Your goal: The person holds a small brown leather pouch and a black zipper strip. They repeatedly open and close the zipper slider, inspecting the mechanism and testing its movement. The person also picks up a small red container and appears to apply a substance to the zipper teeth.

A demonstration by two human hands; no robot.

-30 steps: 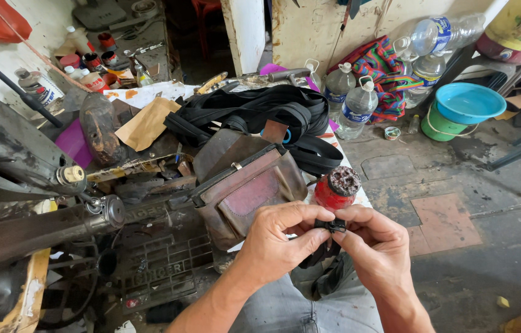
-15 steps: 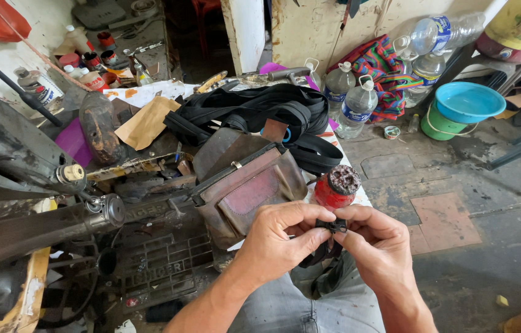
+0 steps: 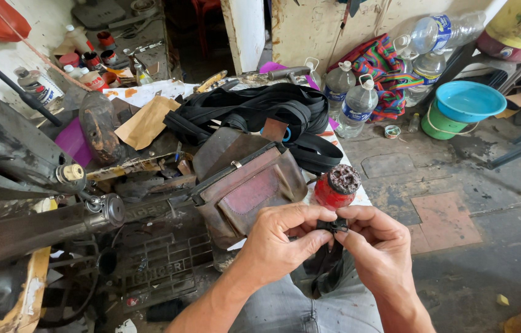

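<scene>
Small black metal piece (image 3: 333,226) pinched between 2 hands, left hand (image 3: 280,237) and right hand (image 3: 376,246) fingers curled closed on it, above worn brown leather bag (image 3: 249,191), grimy red can (image 3: 336,186) behind

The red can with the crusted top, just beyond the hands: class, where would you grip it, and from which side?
Probably round the red can's upright side wall below the crusted top, coming from the right, where the floor side looks open. The brown leather bag crowds its left; both hands sit in front.

Cluttered worktop (image 3: 359,198): brown leather pouch (image 3: 245,188) at near edge, black straps (image 3: 260,111) piled behind it, red can (image 3: 334,188) just right of pouch, brown paper (image 3: 146,121) left. Concrete floor (image 3: 458,172) carries two plastic bottles (image 3: 350,102), green bucket (image 3: 442,121).
</scene>
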